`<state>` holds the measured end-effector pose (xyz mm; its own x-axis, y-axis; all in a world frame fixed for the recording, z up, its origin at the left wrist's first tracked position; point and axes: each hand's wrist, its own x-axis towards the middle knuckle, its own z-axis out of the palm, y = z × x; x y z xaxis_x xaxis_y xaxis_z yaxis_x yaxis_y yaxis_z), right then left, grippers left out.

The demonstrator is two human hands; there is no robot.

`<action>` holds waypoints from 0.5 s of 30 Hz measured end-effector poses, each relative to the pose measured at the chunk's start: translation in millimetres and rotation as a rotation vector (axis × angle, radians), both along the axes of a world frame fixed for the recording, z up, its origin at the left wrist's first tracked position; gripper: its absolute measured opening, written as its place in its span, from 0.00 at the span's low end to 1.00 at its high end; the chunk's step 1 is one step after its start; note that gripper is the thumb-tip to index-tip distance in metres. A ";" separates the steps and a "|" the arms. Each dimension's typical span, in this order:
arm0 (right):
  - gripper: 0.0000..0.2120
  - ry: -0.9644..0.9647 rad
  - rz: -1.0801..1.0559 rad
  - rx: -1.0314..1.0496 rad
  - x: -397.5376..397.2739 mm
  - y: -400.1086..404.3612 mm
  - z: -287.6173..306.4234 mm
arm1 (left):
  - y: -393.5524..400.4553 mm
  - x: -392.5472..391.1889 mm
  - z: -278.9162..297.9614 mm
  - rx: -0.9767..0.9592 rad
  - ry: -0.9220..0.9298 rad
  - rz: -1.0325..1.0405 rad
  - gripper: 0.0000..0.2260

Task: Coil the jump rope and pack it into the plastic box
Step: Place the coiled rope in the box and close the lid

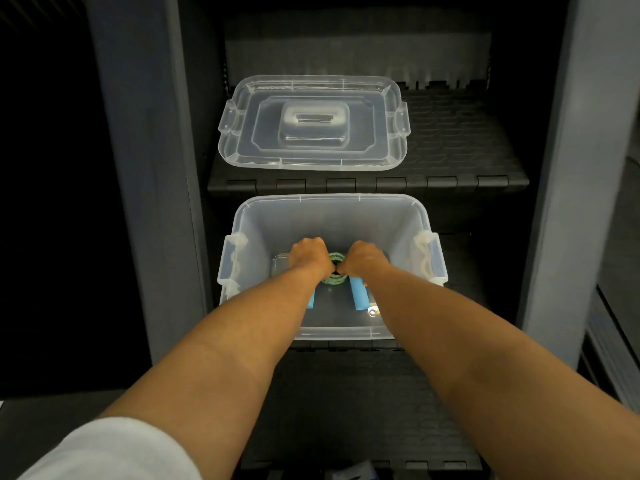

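A clear plastic box point(332, 206) stands open on a dark shelf. Both my hands reach down inside it. My left hand point(308, 256) and my right hand point(363, 259) are closed side by side on a coiled green jump rope point(334, 279) near the box floor. Two blue handles point(358, 294) stick out below my wrists toward the near wall; the left one point(310, 301) is mostly hidden by my forearm. Most of the coil is hidden under my fingers.
The box's clear lid point(313, 123) lies flat on the shelf above, at the back. Grey upright posts point(138, 168) flank the shelves on both sides. White side latches point(427, 258) hang on the box. Something blue point(353, 474) shows at the bottom edge.
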<state>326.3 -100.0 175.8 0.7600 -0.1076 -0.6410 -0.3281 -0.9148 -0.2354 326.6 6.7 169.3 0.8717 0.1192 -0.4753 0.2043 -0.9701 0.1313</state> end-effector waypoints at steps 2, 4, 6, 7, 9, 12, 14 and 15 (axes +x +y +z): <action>0.15 -0.007 -0.017 0.004 -0.7 -0.2 -1.3 | 0.5 -0.5 0.7 0.001 -0.004 -0.002 0.13; 0.16 -0.006 -0.028 0.012 -1.0 -1.4 -2.4 | 3.1 0.2 -1.5 -0.018 -0.005 0.022 0.13; 0.16 -0.004 -0.038 0.020 -1.3 -3.2 -4.0 | 5.3 1.1 -3.1 -0.039 -0.008 0.044 0.13; 0.16 -0.007 -0.043 0.024 -1.4 -3.9 -4.9 | 5.9 1.7 -3.8 -0.046 -0.011 0.051 0.13; 0.16 -0.011 -0.043 0.030 -1.3 -4.9 -7.2 | 6.1 2.5 -5.4 -0.055 -0.015 0.058 0.14; 0.16 0.004 -0.045 0.034 -0.5 -6.5 -8.3 | 6.5 2.8 -5.4 -0.074 -0.005 0.064 0.14; 0.17 0.023 -0.047 0.041 0.6 -7.6 -6.8 | 8.4 3.2 -5.0 -0.098 0.007 0.082 0.14; 0.17 0.033 -0.046 0.046 1.0 -8.0 -6.4 | 9.4 3.5 -4.6 -0.111 0.014 0.087 0.15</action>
